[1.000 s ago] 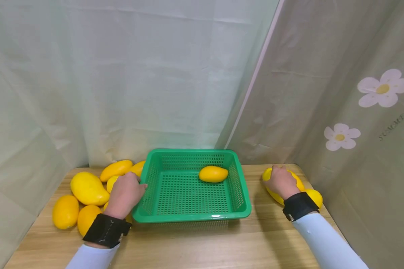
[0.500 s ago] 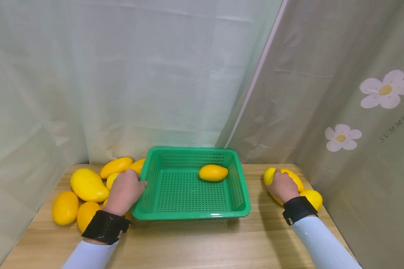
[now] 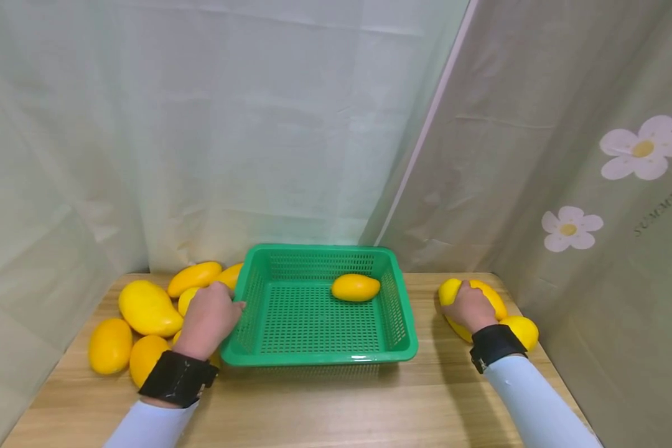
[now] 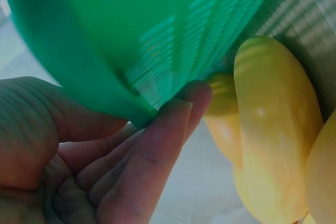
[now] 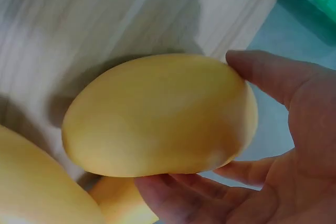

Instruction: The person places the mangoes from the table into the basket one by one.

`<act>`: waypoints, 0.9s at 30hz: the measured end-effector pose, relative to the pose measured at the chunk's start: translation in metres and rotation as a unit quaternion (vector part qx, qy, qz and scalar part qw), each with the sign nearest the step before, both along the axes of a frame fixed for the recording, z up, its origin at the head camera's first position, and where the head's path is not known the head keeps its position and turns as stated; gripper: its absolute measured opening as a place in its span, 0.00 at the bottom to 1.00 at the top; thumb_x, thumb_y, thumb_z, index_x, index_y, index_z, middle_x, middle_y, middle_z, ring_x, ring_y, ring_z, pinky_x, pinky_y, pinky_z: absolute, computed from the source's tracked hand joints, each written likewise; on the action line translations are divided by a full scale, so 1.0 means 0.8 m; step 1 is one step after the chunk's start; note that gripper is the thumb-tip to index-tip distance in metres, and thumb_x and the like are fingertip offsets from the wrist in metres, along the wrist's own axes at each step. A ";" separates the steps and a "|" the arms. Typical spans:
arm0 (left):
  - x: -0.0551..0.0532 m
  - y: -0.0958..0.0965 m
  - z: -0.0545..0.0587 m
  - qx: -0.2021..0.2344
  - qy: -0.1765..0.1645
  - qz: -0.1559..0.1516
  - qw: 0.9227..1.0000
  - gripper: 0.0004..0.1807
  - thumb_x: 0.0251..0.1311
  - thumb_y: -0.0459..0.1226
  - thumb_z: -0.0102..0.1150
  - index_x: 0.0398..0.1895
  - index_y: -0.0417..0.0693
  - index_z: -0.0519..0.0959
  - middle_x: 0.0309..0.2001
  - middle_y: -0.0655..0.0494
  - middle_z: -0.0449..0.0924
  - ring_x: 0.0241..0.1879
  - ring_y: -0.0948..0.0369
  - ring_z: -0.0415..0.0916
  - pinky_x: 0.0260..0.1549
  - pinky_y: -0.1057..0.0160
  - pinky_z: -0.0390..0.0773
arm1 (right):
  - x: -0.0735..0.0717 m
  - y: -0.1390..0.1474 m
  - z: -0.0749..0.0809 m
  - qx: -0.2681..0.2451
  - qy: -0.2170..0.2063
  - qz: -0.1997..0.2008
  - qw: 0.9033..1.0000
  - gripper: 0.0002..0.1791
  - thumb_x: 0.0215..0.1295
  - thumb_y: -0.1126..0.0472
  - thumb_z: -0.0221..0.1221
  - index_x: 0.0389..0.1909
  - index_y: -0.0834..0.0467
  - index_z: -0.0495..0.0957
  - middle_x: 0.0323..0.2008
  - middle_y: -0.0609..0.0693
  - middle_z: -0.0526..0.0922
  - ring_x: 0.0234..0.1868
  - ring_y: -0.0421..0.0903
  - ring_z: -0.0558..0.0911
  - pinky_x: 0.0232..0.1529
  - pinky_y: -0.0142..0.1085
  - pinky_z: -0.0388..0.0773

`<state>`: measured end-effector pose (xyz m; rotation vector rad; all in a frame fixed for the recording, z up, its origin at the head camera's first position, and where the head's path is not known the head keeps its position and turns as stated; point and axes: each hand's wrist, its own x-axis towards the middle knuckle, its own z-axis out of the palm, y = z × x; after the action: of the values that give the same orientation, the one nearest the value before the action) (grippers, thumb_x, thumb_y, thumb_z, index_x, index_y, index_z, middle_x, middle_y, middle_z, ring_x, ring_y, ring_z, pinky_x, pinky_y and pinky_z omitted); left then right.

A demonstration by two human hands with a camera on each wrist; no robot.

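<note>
My left hand (image 3: 210,318) grips the left rim of a green perforated plastic basket (image 3: 319,359); in the left wrist view thumb and fingers pinch the rim (image 4: 105,90) from both sides. One yellow mango (image 3: 355,288) lies inside the basket, toward its right. At the table's right, my right hand (image 3: 470,307) holds a mango (image 5: 163,116), the thumb on one side and the fingers on the other. Beside that one sit more mangoes, one behind (image 3: 488,297) and one nearer the wrist (image 3: 522,331).
Left of the basket, several mangoes (image 3: 148,308) cluster around my left hand and wrist. A wooden table (image 3: 313,410) carries everything. Pale curtains (image 3: 280,137) hang close behind it, and a flower-printed one (image 3: 571,280) borders the right edge.
My right hand has shifted slightly on the mangoes at the right, and the small one there shows more at its fingertips. The left hand stays at the basket rim.
</note>
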<state>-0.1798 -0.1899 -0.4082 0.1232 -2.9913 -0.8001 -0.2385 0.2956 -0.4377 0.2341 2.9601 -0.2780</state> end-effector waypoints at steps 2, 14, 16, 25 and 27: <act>0.000 0.000 0.000 -0.001 0.001 0.000 1.000 0.12 0.58 0.39 0.59 0.27 0.36 0.77 0.16 0.52 0.68 0.17 0.57 0.67 0.17 0.61 0.69 | 0.001 0.000 -0.004 -0.011 -0.007 0.003 1.000 0.48 0.53 0.46 0.60 0.60 0.75 0.49 0.36 0.67 0.69 0.35 0.59 0.71 0.38 0.52 0.71; 0.002 0.002 0.003 -0.007 0.004 0.001 1.000 0.13 0.57 0.40 0.60 0.24 0.38 0.77 0.16 0.53 0.67 0.17 0.57 0.67 0.17 0.61 0.67 | 0.002 -0.006 -0.015 -0.029 -0.014 -0.006 0.999 0.50 0.50 0.42 0.63 0.57 0.75 0.50 0.31 0.62 0.70 0.32 0.55 0.71 0.36 0.47 0.71; 0.002 0.002 0.003 -0.008 0.006 0.001 1.000 0.13 0.57 0.40 0.60 0.23 0.38 0.77 0.16 0.53 0.67 0.17 0.57 0.67 0.17 0.61 0.67 | 0.003 -0.008 -0.016 -0.027 -0.012 -0.004 1.000 0.51 0.50 0.42 0.64 0.58 0.75 0.49 0.32 0.62 0.70 0.32 0.55 0.72 0.37 0.48 0.71; 0.002 0.002 0.003 -0.004 0.001 0.003 1.000 0.12 0.58 0.39 0.59 0.24 0.38 0.77 0.16 0.52 0.68 0.17 0.57 0.67 0.17 0.61 0.68 | 0.004 -0.019 -0.015 -0.031 0.005 0.027 0.999 0.51 0.49 0.40 0.63 0.60 0.73 0.53 0.34 0.60 0.73 0.33 0.54 0.73 0.37 0.48 0.71; 0.003 0.002 0.003 -0.004 0.000 0.003 1.000 0.13 0.58 0.39 0.59 0.24 0.38 0.76 0.16 0.52 0.68 0.17 0.57 0.67 0.17 0.61 0.68 | 0.004 -0.022 -0.012 -0.036 0.005 0.028 0.999 0.49 0.49 0.41 0.63 0.59 0.72 0.54 0.34 0.60 0.72 0.33 0.54 0.72 0.37 0.47 0.71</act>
<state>-0.1778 -0.1880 -0.4055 0.1325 -2.9912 -0.7885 -0.2356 0.2781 -0.4471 0.1396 2.9534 -0.3787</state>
